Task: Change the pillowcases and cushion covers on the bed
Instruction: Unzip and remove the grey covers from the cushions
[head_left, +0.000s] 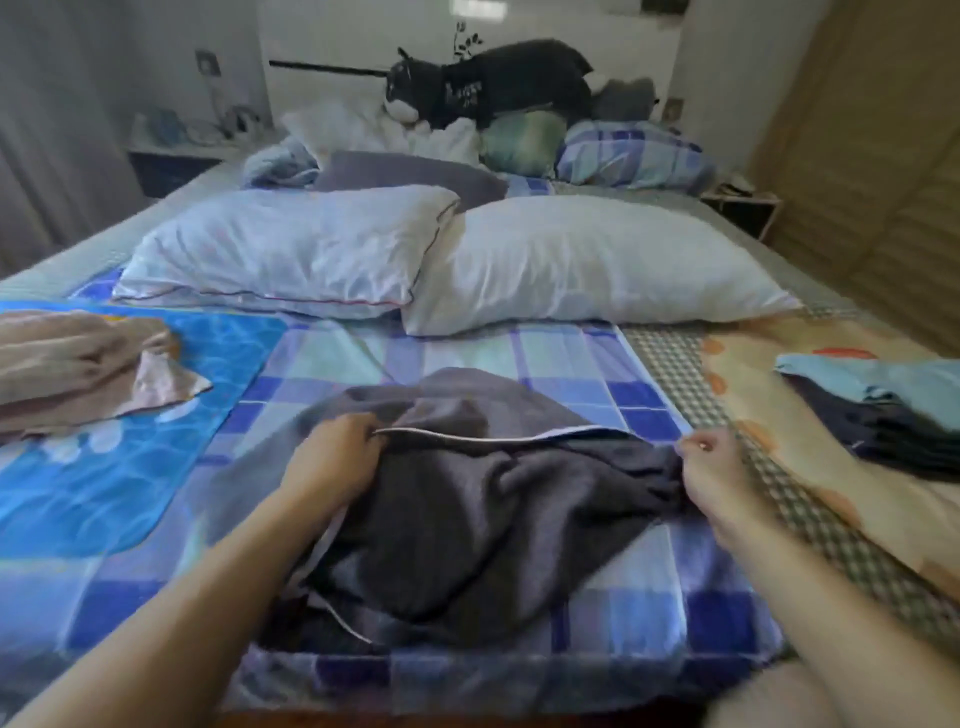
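My left hand (332, 457) pinches the zipper edge of the grey cover (467, 509) lying on the bed (571, 364); right hand (711, 467) pinches its far end. Risk: zipper snags the bunched fabric, or my grip slips.

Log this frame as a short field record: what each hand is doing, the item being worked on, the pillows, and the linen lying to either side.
left hand: grips the dark grey cover at the left end of its white-edged opening
right hand: pinch grip at the right end of that opening
cover: crumpled, flat on the blue checked sheet
pillows: two white pillows side by side behind the cover
left side: pinkish cloth bunched on a blue mat
right side: folded stack of linen
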